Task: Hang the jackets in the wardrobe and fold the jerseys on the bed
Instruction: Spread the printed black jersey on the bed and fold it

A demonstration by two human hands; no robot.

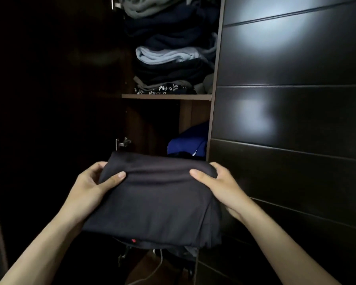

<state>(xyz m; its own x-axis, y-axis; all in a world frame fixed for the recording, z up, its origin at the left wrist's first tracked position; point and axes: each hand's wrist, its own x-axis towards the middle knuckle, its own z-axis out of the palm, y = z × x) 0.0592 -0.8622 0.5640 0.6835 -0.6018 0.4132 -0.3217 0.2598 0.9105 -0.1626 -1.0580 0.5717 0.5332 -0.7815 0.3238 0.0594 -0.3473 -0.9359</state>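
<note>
A folded dark grey jersey [156,200] fills the lower middle of the head view, held level in front of an open wardrobe. My left hand [90,182] grips its left side, thumb on top and fingers underneath. On the right side my right hand [218,186] holds it the same way. A small red tag shows at the jersey's near edge. The far edge of the jersey points toward the lower wardrobe compartment [152,128].
A wooden shelf [167,96] carries a tall stack of folded clothes [173,58]. Below it lies a blue garment [189,142] at the right. A dark closed wardrobe door [292,99] stands on the right; the open door's hinge [122,143] is at the left.
</note>
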